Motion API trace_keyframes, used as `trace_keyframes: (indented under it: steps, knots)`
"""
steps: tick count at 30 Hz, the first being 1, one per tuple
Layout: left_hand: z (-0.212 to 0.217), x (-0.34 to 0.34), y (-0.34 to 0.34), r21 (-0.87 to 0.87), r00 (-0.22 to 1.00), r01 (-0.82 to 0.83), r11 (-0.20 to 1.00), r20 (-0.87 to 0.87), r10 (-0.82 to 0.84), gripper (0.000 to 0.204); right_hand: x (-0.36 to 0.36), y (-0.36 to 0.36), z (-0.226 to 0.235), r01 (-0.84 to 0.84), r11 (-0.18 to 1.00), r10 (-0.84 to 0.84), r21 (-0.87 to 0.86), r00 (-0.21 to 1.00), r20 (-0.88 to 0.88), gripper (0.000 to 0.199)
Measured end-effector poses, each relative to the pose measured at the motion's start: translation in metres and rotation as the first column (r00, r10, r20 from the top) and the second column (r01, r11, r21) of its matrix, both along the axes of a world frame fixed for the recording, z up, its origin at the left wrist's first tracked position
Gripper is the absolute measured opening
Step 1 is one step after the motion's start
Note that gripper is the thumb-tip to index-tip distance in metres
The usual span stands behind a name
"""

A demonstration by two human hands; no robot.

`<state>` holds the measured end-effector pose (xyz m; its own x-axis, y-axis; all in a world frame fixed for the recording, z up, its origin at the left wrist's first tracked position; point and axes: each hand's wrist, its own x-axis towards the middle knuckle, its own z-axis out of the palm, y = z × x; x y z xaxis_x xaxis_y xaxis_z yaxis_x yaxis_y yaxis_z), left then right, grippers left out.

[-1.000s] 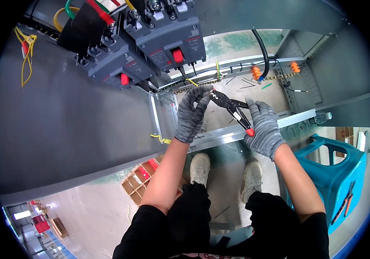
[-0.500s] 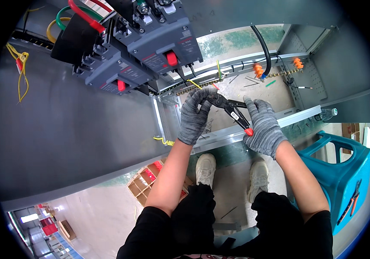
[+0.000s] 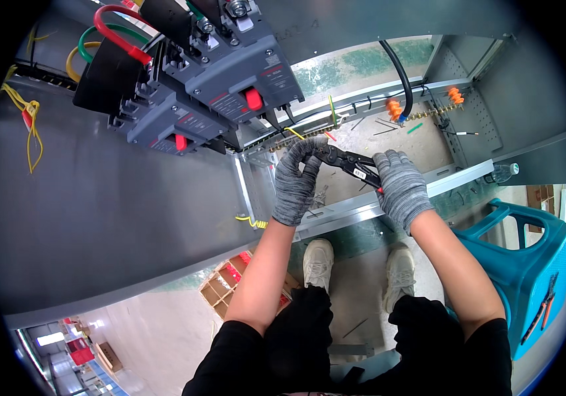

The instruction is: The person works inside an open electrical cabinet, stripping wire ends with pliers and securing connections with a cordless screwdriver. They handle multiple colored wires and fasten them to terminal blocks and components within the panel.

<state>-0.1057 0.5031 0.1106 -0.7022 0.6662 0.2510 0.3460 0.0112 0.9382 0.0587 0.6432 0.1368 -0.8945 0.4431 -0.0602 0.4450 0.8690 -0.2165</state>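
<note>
Grey knitted gloves cover both hands. My right hand (image 3: 401, 188) is wrapped round the handles of black crimping pliers (image 3: 350, 164), which have red handle ends. These handles are pressed close together. Beside the jaws, my left hand (image 3: 296, 185) is closed, its thumb and fingers curled at the pliers' head. What it pinches is hidden by the fingers and jaws. A yellow wire (image 3: 294, 133) runs from the brass terminal strip (image 3: 281, 146) toward the left fingertips. A short red piece (image 3: 330, 136) shows just beyond the jaws.
Two grey circuit breakers (image 3: 246, 86) with red switches stand at upper left in a grey metal cabinet (image 3: 118, 198). A black cable (image 3: 398, 76) hangs near orange insulators (image 3: 394, 109). A teal stool (image 3: 514, 257) with pliers (image 3: 541, 310) stands right; a divided box (image 3: 218, 287) sits below left.
My right hand has squeezed the spread handles of the crimping pliers together. My left hand stays by the jaws. The view has shifted slightly.
</note>
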Motion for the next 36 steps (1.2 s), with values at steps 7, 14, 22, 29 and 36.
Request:
trace_keyframes:
  steps: [7,14,22,29,36]
  knots:
    - [0.007,0.004,0.0,-0.02,0.999,-0.019,1.0,-0.046,0.018,0.024,-0.007,0.005,0.001,0.013,0.986,-0.005,-0.163,0.999,0.047,0.05]
    - [0.009,0.003,-0.001,-0.089,0.998,0.021,0.996,-0.063,-0.027,0.024,0.003,0.013,-0.024,-0.005,0.946,-0.016,-0.325,0.998,-0.062,0.052]
    - [0.01,0.0,0.003,-0.112,0.98,0.091,0.99,-0.166,-0.109,0.027,0.001,0.01,-0.036,0.044,0.909,-0.02,-0.414,0.998,0.064,0.052]
    - [0.031,-0.006,-0.003,-0.089,0.961,0.203,0.975,0.21,-0.181,0.028,-0.004,0.019,-0.001,-0.142,0.971,0.132,-0.19,0.989,-0.063,0.063]
    - [0.034,-0.022,-0.002,0.196,0.792,0.364,0.91,0.449,-0.414,0.026,-0.017,0.039,-0.007,-0.238,0.971,0.233,-0.017,0.963,-0.137,0.074]
